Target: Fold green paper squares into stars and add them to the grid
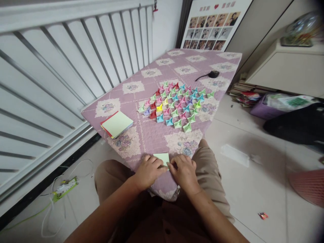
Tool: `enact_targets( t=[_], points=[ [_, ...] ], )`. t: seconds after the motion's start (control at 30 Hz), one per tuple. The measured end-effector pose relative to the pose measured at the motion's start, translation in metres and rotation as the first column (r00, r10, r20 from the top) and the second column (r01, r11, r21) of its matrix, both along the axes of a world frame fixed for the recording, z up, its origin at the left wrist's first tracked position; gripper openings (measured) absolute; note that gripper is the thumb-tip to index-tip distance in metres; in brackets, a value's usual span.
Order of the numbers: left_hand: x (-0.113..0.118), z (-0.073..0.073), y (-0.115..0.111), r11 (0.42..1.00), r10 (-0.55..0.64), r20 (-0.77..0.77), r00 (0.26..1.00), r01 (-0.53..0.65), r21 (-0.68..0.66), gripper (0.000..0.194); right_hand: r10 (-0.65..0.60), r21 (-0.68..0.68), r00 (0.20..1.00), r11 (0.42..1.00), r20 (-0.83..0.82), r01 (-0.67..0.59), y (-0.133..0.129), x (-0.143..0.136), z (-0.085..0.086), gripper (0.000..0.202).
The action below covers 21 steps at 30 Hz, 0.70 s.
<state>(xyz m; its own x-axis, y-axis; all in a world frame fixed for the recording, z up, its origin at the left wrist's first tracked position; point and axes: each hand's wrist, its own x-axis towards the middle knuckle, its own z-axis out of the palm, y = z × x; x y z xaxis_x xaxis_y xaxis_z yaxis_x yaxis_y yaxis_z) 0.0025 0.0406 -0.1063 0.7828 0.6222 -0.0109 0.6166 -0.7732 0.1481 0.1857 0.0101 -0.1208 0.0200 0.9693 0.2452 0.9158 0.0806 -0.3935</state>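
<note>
A small pale green paper sheet point(162, 157) lies at the near edge of a pink floral-cloth table point(152, 135). My left hand point(149, 171) and my right hand point(184, 170) both press and pinch its near edge, fingertips meeting at the paper's lower right corner. Farther back on the cloth, several folded paper pieces point(176, 106) in many colours lie in rows. A stack of square coloured paper point(116, 124), green sheet on top, sits to the left.
A black corded object point(212, 74) lies at the table's far end. White railing point(63, 67) runs along the left. A photo poster point(212, 27), books point(244, 92), a purple bin point(265, 109) and a power strip point(67, 186) surround the table.
</note>
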Motion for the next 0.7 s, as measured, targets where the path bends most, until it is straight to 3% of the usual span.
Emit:
enact_targets(
  t=[0.2,0.47,0.6,0.7],
  points=[
    [-0.001,0.001,0.001,1.000,-0.027,0.016,0.999,0.027,0.002,0.025,0.107,0.033,0.984,0.994,-0.140,-0.103,-0.011,0.014,-0.004,0.014],
    [-0.001,0.001,0.001,0.999,0.005,-0.014,1.000,-0.006,-0.037,0.025,0.327,0.070,0.945,0.943,-0.031,-0.324,-0.028,0.005,0.001,0.025],
    [-0.002,0.000,0.001,1.000,0.005,0.026,1.000,-0.004,-0.020,0.023,0.343,0.097,0.938,0.936,-0.044,-0.338,-0.027,0.010,-0.004,0.025],
    [-0.002,0.001,0.001,0.999,0.019,0.024,1.000,-0.018,-0.050,0.025,0.291,0.115,0.952,0.953,-0.095,-0.280,-0.027,0.015,-0.008,0.021]
  ],
)
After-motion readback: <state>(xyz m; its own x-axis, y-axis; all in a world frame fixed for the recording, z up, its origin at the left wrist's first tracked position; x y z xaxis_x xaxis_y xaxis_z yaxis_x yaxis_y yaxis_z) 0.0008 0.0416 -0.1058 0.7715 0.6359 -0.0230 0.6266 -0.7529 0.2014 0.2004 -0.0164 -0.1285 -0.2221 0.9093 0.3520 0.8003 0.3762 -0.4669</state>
